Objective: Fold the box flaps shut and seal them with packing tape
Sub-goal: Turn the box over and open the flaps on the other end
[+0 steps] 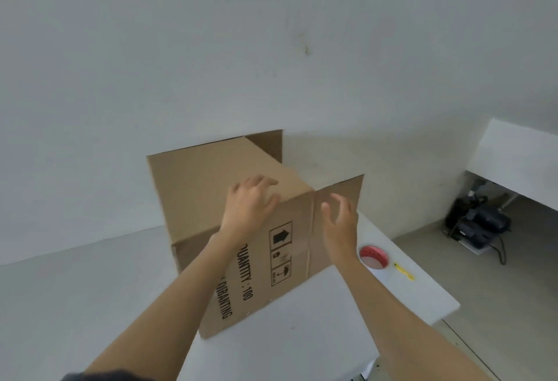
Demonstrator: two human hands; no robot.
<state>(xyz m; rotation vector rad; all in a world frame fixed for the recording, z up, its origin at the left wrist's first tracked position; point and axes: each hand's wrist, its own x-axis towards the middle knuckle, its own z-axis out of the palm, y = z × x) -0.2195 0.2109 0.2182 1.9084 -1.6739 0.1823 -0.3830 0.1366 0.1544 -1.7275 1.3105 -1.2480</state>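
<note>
One box sits on the counter, flaps open. Two hands: left flat on top, right released beside a flap. One tape roll, one yellow cutter alongside.

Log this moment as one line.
brown cardboard box: on white table, flap open; left hand: rests on box; right hand: open beside flap; red tape roll: on table
</note>
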